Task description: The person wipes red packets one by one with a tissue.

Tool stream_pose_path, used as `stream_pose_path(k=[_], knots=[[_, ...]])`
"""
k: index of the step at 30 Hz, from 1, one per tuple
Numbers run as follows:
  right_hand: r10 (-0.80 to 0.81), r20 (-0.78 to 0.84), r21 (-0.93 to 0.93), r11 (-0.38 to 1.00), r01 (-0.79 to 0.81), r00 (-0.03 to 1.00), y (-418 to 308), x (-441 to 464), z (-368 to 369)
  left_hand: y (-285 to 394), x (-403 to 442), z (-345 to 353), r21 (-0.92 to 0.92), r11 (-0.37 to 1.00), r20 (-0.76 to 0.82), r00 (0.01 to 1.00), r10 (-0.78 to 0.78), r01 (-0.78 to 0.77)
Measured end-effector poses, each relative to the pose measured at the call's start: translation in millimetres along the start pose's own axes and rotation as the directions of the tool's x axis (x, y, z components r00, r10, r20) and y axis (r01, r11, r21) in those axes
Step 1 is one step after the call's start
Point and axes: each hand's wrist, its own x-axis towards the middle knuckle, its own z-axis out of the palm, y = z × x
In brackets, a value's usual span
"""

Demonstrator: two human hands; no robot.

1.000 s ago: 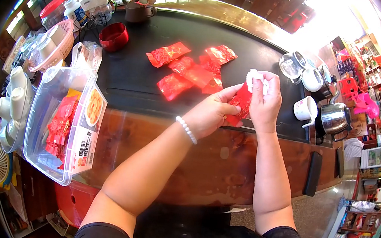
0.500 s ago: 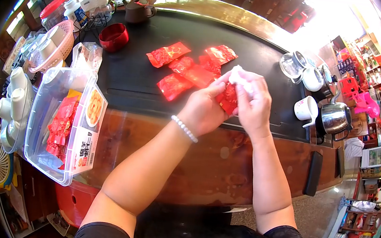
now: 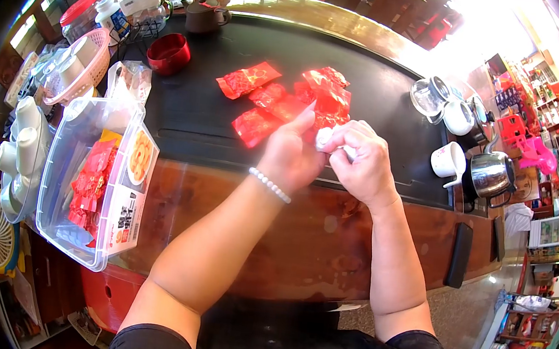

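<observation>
My right hand (image 3: 362, 163) is closed around a crumpled white tissue (image 3: 324, 137), with its fingers bent. Beside it, my left hand (image 3: 292, 152), a pale bead bracelet at its wrist, has the thumb stretched out and the palm turned towards the tissue. Its other fingers are partly hidden and slightly blurred. Just beyond both hands, a shiny red foil packet (image 3: 328, 98) lies on or against the pile. Several similar packets, such as a red packet (image 3: 248, 79) at the left, lie on the black tray (image 3: 198, 108).
A clear plastic box (image 3: 71, 244) with red packets inside stands at the left. Behind it are a pink basket (image 3: 101, 53), a red bowl (image 3: 168, 54) and a dark teapot (image 3: 204, 18). At the right are a steel kettle (image 3: 490, 175), a white cup (image 3: 446, 159) and glassware (image 3: 429, 95).
The red packet that was between my hands now lies farther forward, at the pile. My right hand has moved down slightly with the tissue, its fingers more curled.
</observation>
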Motion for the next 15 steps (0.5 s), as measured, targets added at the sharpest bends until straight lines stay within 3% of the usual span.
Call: stream_pose_path(k=[3,7,8,10,13,14,15], knots=[[0.022,-0.061,-0.117,0.993,-0.029,0.998,8.1,-0.7,-4.4,2.4,-0.6,5.2,0.010,0.999,-0.029,0.999,0.037,-0.037],[0.194,-0.346,-0.010,0.978,-0.211,0.918,34.1,-4.8,-6.1,4.3,-1.6,6.5,0.064,0.998,-0.037,0.999,0.010,-0.007],[0.329,-0.374,0.139,0.944,-0.298,0.867,40.9,-8.7,-6.7,4.8,-3.9,8.6,0.114,0.993,-0.059,0.998,0.009,-0.002],[0.497,-0.369,0.463,0.831,-0.309,0.785,22.0,-2.3,-7.1,4.7,-4.9,9.6,0.161,0.987,-0.091,0.995,0.028,-0.013],[0.263,-0.361,0.215,0.957,-0.194,0.895,16.2,-2.3,5.7,-1.3,-2.4,9.2,0.140,0.988,-0.080,0.994,0.074,-0.062],[0.162,-0.276,0.031,0.987,-0.159,0.947,11.1,-3.0,5.8,-3.7,-2.0,9.4,0.121,0.989,-0.049,0.995,0.086,-0.080],[0.096,-0.221,0.001,0.995,-0.098,0.970,6.7,-2.4,6.2,-4.7,-2.1,9.4,0.102,0.990,-0.019,0.995,0.100,-0.097]])
